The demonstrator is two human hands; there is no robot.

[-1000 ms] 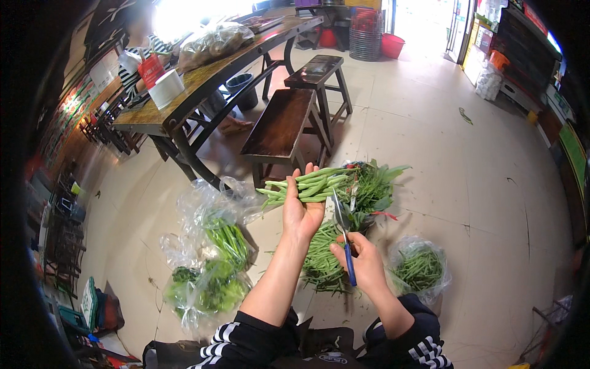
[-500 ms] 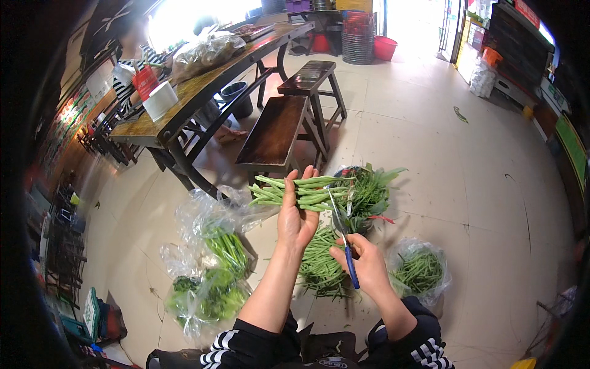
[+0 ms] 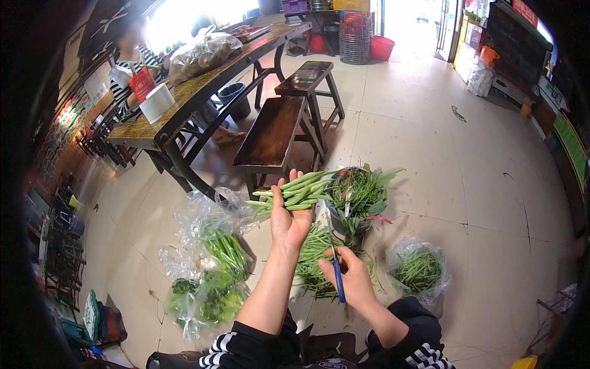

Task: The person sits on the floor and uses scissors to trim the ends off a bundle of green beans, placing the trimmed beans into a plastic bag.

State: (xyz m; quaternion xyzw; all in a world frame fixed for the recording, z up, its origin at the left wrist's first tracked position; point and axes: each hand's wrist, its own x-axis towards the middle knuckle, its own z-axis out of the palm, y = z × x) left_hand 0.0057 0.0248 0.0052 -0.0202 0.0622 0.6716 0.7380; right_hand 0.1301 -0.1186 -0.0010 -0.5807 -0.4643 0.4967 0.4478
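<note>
A bunch of long green beans (image 3: 309,187) lies across the palm of my left hand (image 3: 290,226), with the thumb over it. My right hand (image 3: 356,277) holds scissors with blue handles (image 3: 338,281), their blades pointing up and away, below and apart from the bunch. Under my hands a pile of green beans (image 3: 314,253) is spread on the floor. Just beyond it stands a dark bucket (image 3: 337,215) heaped with leafy green stalks and trimmings (image 3: 362,190). To the right, a clear plastic bag (image 3: 445,277) contains more green beans (image 3: 418,269).
Clear bags of leafy greens (image 3: 212,301) lie at my left. Ahead are two dark wooden benches (image 3: 270,135) and a long table (image 3: 138,132) with a filled plastic bag (image 3: 203,55). A person in a striped top (image 3: 121,92) sits behind it. A red basin (image 3: 381,48) stands far off.
My right hand has drawn the scissors down and a little left, away from the beans. My left hand has shifted slightly left, and the beans now slant up to the right.
</note>
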